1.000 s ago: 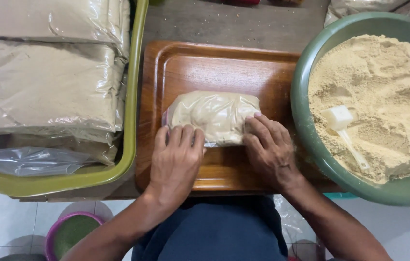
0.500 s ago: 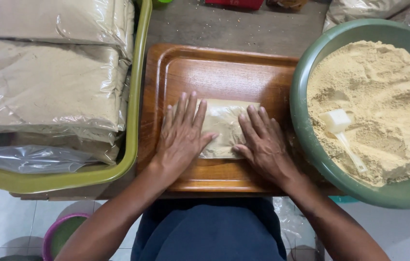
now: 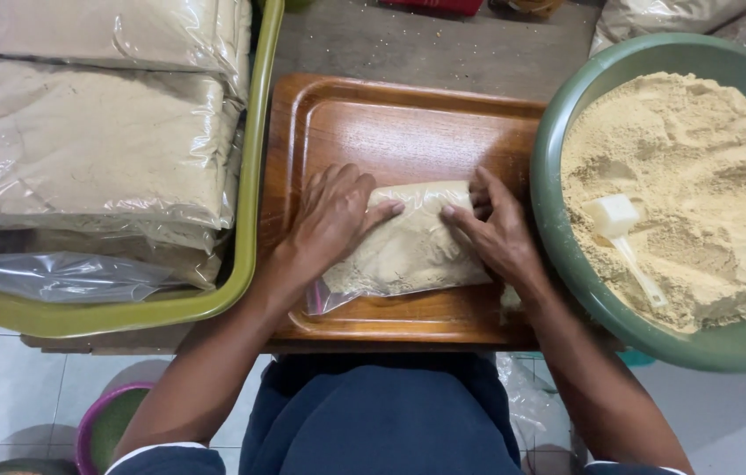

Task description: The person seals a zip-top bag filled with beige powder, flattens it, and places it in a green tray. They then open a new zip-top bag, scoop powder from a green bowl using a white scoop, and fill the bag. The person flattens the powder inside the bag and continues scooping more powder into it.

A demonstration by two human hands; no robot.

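- Your left hand (image 3: 331, 215) lies palm down on the far left part of the clear bag of tan powder (image 3: 408, 251), fingers half curled over its top edge; it presses more than it grips
- Your right hand (image 3: 496, 230) meets it from the other side, fingers bent and hooked over the far edge of the same bag, thumb pointing inward; neither hand is fully closed
- The bag rests on the wooden tray (image 3: 408, 123) directly before you, near its front rim, lying flat and slightly skewed; its near corner pokes out loose
- Done so far, by the look of it: the bag is filled, and a stack of filled bags (image 3: 91, 141) already sits in the yellow-green bin (image 3: 250, 176) on your left
- Left, I judge: the bag's far end seems only partly turned over; the green basin (image 3: 557, 158) on your right holds plenty of powder with a white scoop (image 3: 619, 229) stuck in it
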